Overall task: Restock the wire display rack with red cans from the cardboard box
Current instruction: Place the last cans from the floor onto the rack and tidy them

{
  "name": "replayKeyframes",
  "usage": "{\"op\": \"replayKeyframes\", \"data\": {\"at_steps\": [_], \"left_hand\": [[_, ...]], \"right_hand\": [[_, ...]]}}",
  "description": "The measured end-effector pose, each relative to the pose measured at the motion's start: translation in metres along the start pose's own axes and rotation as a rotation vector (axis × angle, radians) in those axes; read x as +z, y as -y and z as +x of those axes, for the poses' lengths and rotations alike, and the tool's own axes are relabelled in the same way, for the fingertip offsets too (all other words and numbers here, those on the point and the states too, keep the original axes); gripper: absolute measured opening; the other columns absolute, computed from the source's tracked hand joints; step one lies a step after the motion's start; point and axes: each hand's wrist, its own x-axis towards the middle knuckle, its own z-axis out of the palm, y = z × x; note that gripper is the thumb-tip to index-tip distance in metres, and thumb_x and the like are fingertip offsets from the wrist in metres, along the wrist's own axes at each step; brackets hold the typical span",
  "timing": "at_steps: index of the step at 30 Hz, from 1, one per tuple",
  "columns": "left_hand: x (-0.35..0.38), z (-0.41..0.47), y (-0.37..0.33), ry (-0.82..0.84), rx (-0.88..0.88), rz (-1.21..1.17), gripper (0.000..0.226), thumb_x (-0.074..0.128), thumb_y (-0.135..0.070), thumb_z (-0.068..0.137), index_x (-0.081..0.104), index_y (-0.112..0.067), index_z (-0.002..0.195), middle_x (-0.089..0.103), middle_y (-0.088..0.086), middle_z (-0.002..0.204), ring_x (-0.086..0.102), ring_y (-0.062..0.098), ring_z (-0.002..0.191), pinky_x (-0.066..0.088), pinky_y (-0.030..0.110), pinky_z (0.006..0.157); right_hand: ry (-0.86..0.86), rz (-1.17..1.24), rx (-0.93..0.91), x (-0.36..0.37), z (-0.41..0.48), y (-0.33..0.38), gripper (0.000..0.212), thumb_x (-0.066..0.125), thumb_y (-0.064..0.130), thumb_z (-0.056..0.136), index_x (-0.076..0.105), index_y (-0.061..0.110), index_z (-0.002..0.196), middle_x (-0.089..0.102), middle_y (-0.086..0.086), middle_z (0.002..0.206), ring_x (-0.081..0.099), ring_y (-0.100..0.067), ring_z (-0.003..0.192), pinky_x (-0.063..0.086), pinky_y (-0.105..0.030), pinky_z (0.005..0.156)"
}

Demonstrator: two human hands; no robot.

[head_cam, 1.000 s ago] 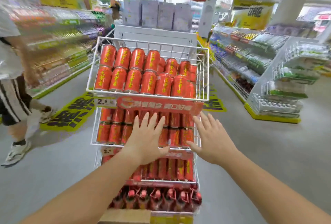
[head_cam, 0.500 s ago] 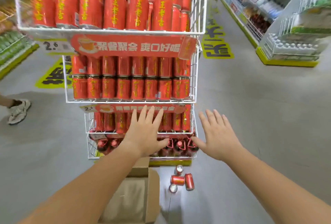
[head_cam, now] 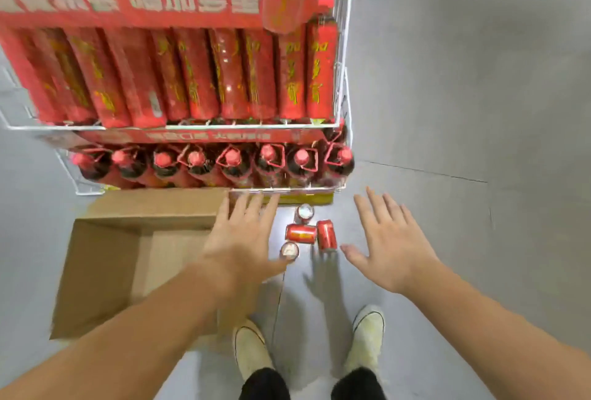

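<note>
One wire display rack (head_cam: 179, 126), white, stands just beyond the far edge of the cardboard box (head_cam: 105, 271). Its tier above the box is packed with red cans (head_cam: 230, 76), and its lowest tier holds dark bottles (head_cam: 232, 163) with red caps.

One cardboard box, open and brown. No cans show in the part I can see; the left forearm covers the rest.

Two hands. The left hand (head_cam: 238, 239) is over the box's right edge and the right hand (head_cam: 388, 251) is well right of the box. Both have fingers straight and spread, holding nothing.

Four loose cans (head_cam: 300, 233) sit on the floor just right of the box, between the hands. Two are upright and two lie on their sides.

Handling note: I judge the step in hand is gathering these four. I would take the lying pair first, one per hand, gripped round the body, since they can roll. The visible can tier looks full, so I would look for a gap before lifting.

Surface: the grey floor (head_cam: 463, 112) is smooth and faintly glossy, with a thin seam (head_cam: 425, 171) right of the box. Two pale shoes (head_cam: 251, 348) stand by the box's near corner.
</note>
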Motion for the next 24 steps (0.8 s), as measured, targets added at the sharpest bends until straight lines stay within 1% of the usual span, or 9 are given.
{"op": "replayKeyframes", "data": {"at_steps": [2,3,5,7,9,12,15,19,24], "left_hand": [[0.046,0.023,-0.008,0.021,-0.028,-0.029,0.113,0.025,-0.077,0.066,0.029,-0.013,0.159,0.040,0.018,0.158,0.034,0.037,0.147,0.027,0.061,0.117],[0.072,0.035,-0.011,0.025,-0.023,-0.024,0.114,0.026,-0.077,0.065,0.030,-0.012,0.158,0.041,0.018,0.157,0.036,0.038,0.146,0.028,0.061,0.116],[0.123,0.057,-0.016,0.051,-0.017,0.010,0.111,0.025,-0.079,0.072,0.010,-0.015,0.162,0.022,0.014,0.165,0.020,0.035,0.152,0.016,0.055,0.122],[0.164,0.077,-0.022,0.137,-0.025,0.008,0.109,0.037,-0.079,0.083,-0.009,-0.018,0.161,0.003,0.010,0.169,0.002,0.033,0.156,0.006,0.052,0.125],[0.203,0.099,-0.030,0.172,-0.043,-0.038,0.111,0.045,-0.077,0.085,-0.014,-0.019,0.160,-0.003,0.009,0.170,-0.003,0.033,0.156,0.004,0.050,0.125],[0.256,0.131,-0.041,0.206,-0.071,-0.154,0.117,0.059,-0.070,0.082,-0.010,-0.018,0.161,0.002,0.009,0.169,0.001,0.032,0.156,0.010,0.044,0.125],[0.302,0.162,-0.048,0.218,-0.160,-0.355,0.125,0.073,-0.059,0.078,-0.009,-0.017,0.161,0.007,0.004,0.168,0.008,0.028,0.155,0.024,0.040,0.122],[0.361,0.196,-0.051,0.201,-0.246,-0.509,0.132,0.082,-0.052,0.072,-0.011,-0.021,0.161,0.012,0.002,0.168,0.021,0.028,0.151,0.034,0.043,0.117],[0.422,0.227,-0.054,0.051,-0.392,-0.798,0.112,0.089,-0.037,0.072,0.018,-0.026,0.157,0.037,-0.003,0.151,0.045,0.023,0.136,0.046,0.040,0.108]], "right_hand": [[0.076,0.005,-0.009,0.049,0.016,-0.008,0.100,0.004,0.070,0.079,0.012,0.011,0.159,0.014,-0.018,0.165,0.017,-0.039,0.151,0.018,-0.050,0.122],[0.083,0.011,-0.010,0.072,0.025,-0.012,0.098,0.008,0.069,0.080,0.018,0.010,0.158,0.018,-0.019,0.164,0.021,-0.040,0.149,0.021,-0.051,0.121],[0.111,0.015,-0.017,0.120,0.042,-0.022,0.090,0.017,0.068,0.088,0.015,0.012,0.159,0.015,-0.019,0.165,0.019,-0.040,0.150,0.020,-0.051,0.121],[0.186,0.018,-0.031,0.166,0.060,-0.031,0.090,0.014,0.071,0.089,-0.002,0.016,0.159,0.001,-0.013,0.167,0.006,-0.036,0.153,0.011,-0.046,0.123],[0.224,0.036,-0.028,0.205,0.080,-0.039,0.091,0.010,0.073,0.087,-0.007,0.018,0.158,-0.003,-0.010,0.167,0.001,-0.033,0.154,0.008,-0.044,0.123],[0.261,0.096,-0.016,0.259,0.112,-0.048,0.089,0.025,0.069,0.093,-0.006,0.019,0.159,-0.001,-0.008,0.167,0.001,-0.030,0.154,0.008,-0.042,0.123],[0.282,0.161,-0.005,0.309,0.144,-0.054,0.088,0.036,0.065,0.094,0.000,0.017,0.158,0.007,-0.008,0.166,0.007,-0.030,0.154,0.013,-0.042,0.124],[0.303,0.224,0.027,0.365,0.183,-0.057,0.090,0.039,0.067,0.091,0.006,0.016,0.157,0.021,-0.010,0.162,0.019,-0.030,0.150,0.022,-0.043,0.121],[0.259,0.414,0.160,0.412,0.229,-0.046,0.074,0.058,0.059,0.085,0.030,0.023,0.143,0.048,-0.003,0.132,0.047,-0.029,0.125,0.042,-0.042,0.099]]}}
